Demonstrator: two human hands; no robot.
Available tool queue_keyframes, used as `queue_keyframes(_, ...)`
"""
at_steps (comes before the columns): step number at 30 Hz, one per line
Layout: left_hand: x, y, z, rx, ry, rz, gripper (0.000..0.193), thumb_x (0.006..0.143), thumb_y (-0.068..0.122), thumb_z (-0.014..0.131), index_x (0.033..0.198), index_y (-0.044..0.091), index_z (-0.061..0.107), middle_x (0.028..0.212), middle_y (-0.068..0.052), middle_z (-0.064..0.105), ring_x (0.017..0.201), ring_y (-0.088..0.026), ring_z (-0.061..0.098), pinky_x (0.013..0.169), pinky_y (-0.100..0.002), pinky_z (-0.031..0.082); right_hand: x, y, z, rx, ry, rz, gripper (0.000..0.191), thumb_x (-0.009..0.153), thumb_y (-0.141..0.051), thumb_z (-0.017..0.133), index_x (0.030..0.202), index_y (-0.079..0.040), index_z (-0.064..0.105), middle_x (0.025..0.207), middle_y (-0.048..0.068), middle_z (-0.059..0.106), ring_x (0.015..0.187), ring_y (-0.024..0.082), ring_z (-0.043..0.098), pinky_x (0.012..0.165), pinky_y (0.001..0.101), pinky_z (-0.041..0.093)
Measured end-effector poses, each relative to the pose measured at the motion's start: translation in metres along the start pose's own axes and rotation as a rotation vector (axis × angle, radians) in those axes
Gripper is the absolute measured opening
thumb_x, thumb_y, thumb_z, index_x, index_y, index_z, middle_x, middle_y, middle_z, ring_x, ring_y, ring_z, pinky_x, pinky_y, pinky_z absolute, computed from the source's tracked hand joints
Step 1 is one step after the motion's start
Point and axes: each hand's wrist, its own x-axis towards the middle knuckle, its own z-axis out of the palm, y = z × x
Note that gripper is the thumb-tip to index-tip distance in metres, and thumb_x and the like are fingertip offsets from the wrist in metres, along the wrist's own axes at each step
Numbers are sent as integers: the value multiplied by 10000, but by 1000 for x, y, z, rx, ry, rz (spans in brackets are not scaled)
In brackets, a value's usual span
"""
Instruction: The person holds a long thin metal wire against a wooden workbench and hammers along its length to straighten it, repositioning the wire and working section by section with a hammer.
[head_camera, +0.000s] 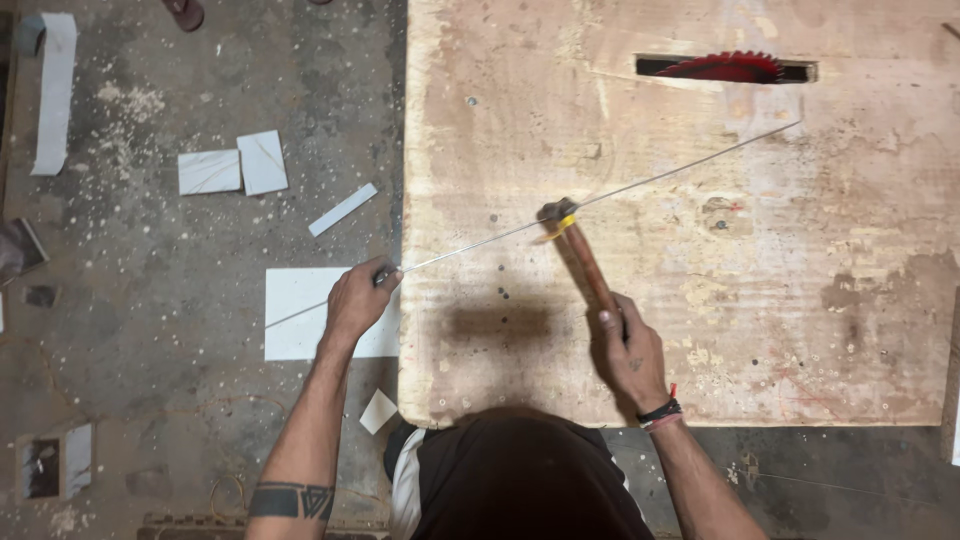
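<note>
Our left hand (355, 298) is closed tight around the near-left end of a long, thin grey metal rod (680, 167), and our right hand (628, 350) is wrapped around the brown wooden handle of a hammer (580, 255) whose dark head rests on the rod near its middle. The rod lies flat across the worn, pale wooden table (800, 300), its long axis running from our left hand at the table's left edge up to the far right, ending just below the red toothed saw blade (728, 68) in its slot. The hammer head meets the rod well to the right of our left hand, nearer our right.
</note>
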Motion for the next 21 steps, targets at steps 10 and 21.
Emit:
queue_keyframes(10, -5, 2, -4, 0, -25, -29, 256, 934, 353, 679, 1052, 134, 740, 972, -119, 764, 909, -328, 713, 819, -453, 523, -17, -41, 24, -90, -202, 6, 487, 1016, -437, 421, 1391, -162, 566, 551, 105, 629, 414, 239, 541, 424, 429, 451)
queue_keyframes(21, -3, -5, -6, 2, 18, 28, 277, 906, 338, 700, 1078, 124, 737, 1056, -119, 760, 986, -358, 701, 839, -463, 527, -25, -67, 48, -59, -230, -243, 454, 1011, -340, 452, 1378, -100, 568, 590, 101, 672, 424, 211, 603, 421, 383, 469)
